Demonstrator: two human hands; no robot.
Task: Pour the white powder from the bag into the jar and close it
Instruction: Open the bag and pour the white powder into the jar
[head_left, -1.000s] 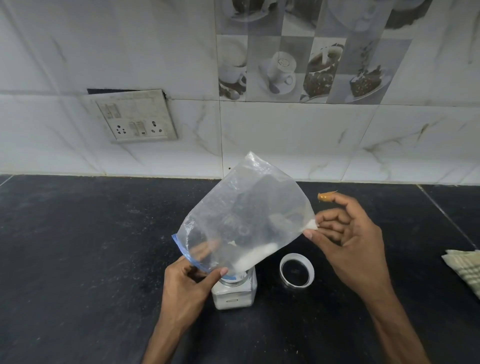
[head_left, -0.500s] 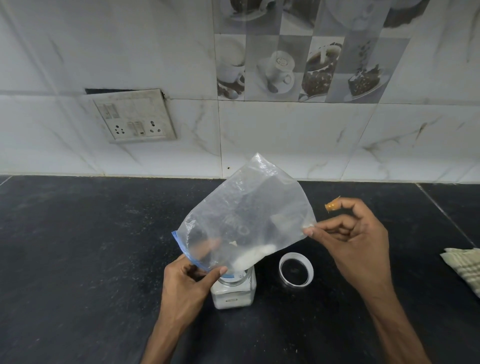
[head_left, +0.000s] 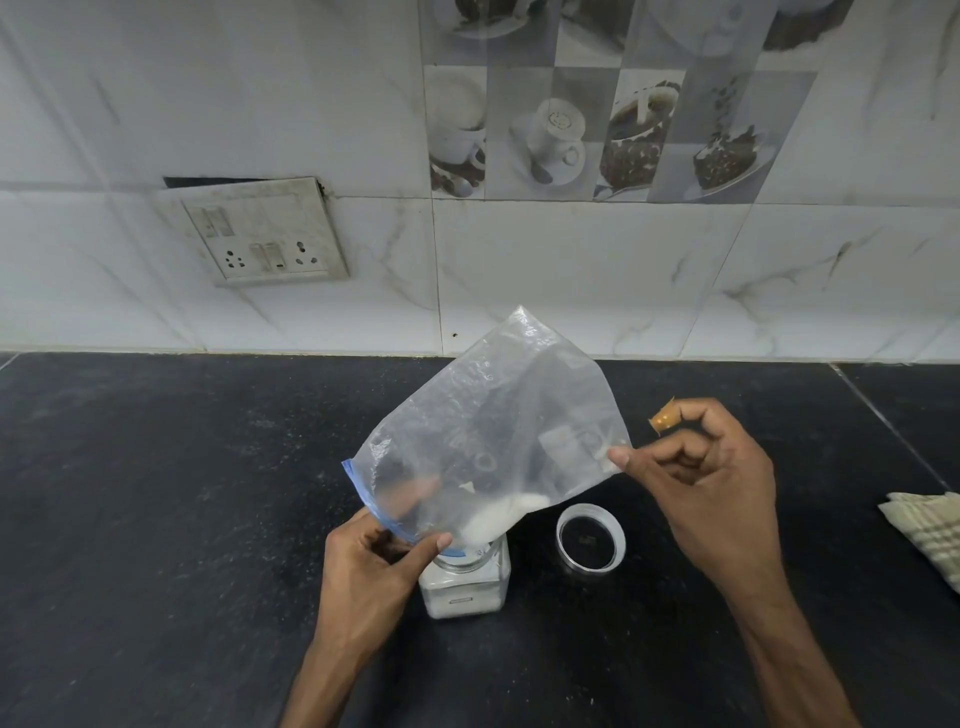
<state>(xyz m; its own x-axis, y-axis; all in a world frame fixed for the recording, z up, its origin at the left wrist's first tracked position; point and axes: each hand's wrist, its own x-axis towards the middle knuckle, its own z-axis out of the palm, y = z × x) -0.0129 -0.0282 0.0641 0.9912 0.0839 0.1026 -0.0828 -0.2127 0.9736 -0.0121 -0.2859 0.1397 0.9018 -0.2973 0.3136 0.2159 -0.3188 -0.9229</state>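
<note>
A clear plastic zip bag (head_left: 488, 431) with a blue seal strip is tilted mouth-down over a small square glass jar (head_left: 465, 584) on the black counter. White powder (head_left: 493, 519) gathers at the bag's low corner just above the jar mouth, and powder fills the jar's lower part. My left hand (head_left: 371, 571) grips the bag's mouth edge beside the jar. My right hand (head_left: 711, 483) pinches the bag's raised bottom corner; a tan bandage wraps one of its fingers. The jar's round lid (head_left: 590, 538) lies upside down on the counter, right of the jar.
A folded checked cloth (head_left: 930, 530) lies at the right edge of the black counter (head_left: 156, 493). A tiled wall with a socket plate (head_left: 260, 234) rises behind the counter.
The bag stays tilted over the jar. My right hand has shifted its pinch slightly on the bag's corner, and the powder sits a little lower toward the mouth.
</note>
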